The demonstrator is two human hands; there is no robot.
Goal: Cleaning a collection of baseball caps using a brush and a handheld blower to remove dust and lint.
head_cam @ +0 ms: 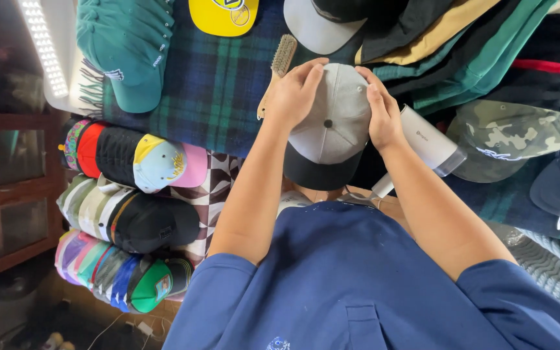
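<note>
A grey baseball cap point(330, 126) with a black brim sits in the middle of the view, crown up, brim toward me. My left hand point(295, 94) grips its left side and my right hand point(381, 110) grips its right side, fingers curled over the far edge. A wooden bristle brush point(280, 61) lies on the plaid cloth just left of my left hand. A white handheld steamer point(429, 144) lies under my right wrist.
Plaid blanket point(218, 91) covers the table. Teal caps point(128, 48), a yellow cap point(225, 14) and a grey-brimmed cap point(319, 26) lie at the far edge. Camouflage cap point(510, 136) and dark caps at right. Rows of stacked caps point(131, 217) hang at left.
</note>
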